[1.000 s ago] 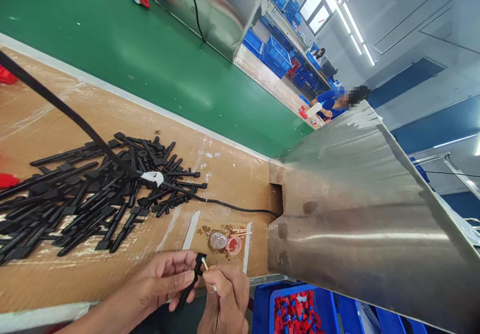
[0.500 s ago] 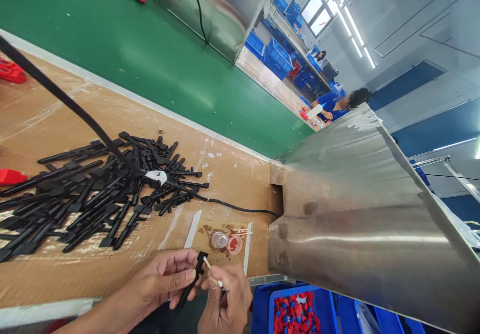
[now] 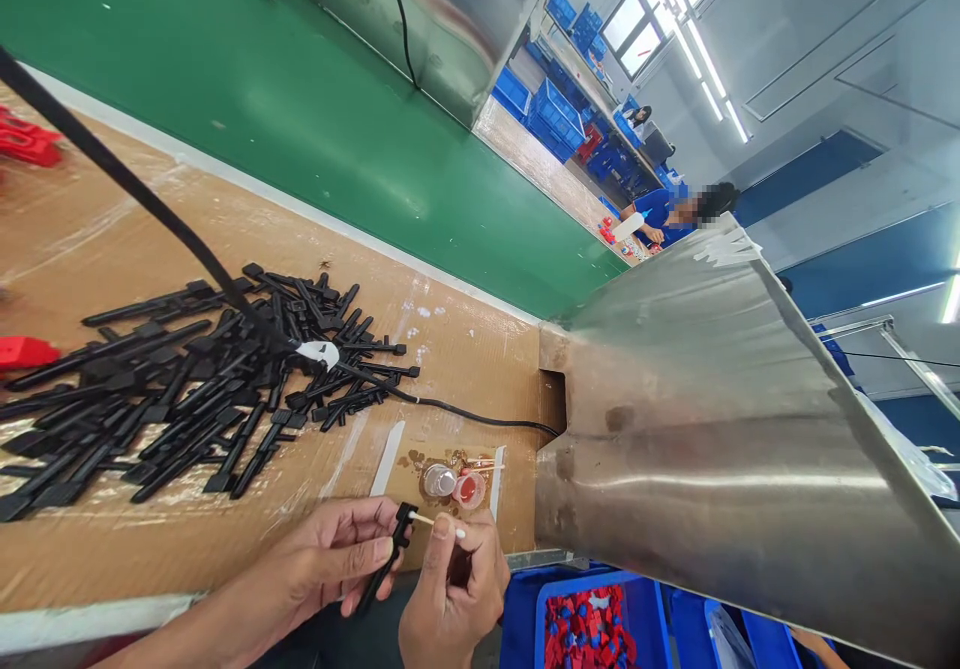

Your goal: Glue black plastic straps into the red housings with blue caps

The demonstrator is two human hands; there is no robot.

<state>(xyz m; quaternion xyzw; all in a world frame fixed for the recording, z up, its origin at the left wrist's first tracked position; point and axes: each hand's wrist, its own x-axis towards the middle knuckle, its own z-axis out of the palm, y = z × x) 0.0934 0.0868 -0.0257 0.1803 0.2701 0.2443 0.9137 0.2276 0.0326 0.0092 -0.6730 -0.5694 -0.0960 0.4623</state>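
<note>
Near the table's front edge, my left hand (image 3: 341,556) grips a slim black plastic part (image 3: 388,561), which tilts with its wider end up. My right hand (image 3: 454,584) pinches a cotton swab (image 3: 425,520) between thumb and fingers. One white tip of the swab touches the part's upper end; the other tip shows beyond my thumb. Just past my hands stand a small clear cup (image 3: 439,482) and a small cup of red liquid (image 3: 470,490). A big heap of similar black parts (image 3: 180,389) lies to the left on the cardboard.
A black cable (image 3: 457,411) crosses the heap and enters a notch in the metal panel (image 3: 697,429) on the right. Below it stands a blue bin (image 3: 652,609) of red and blue pieces. A green belt (image 3: 315,149) runs behind; a person in blue (image 3: 660,211) sits farther off.
My right hand has turned, so the swab lies flatter, its tip still at the black part's upper end. My left hand holds the part in nearly the same place.
</note>
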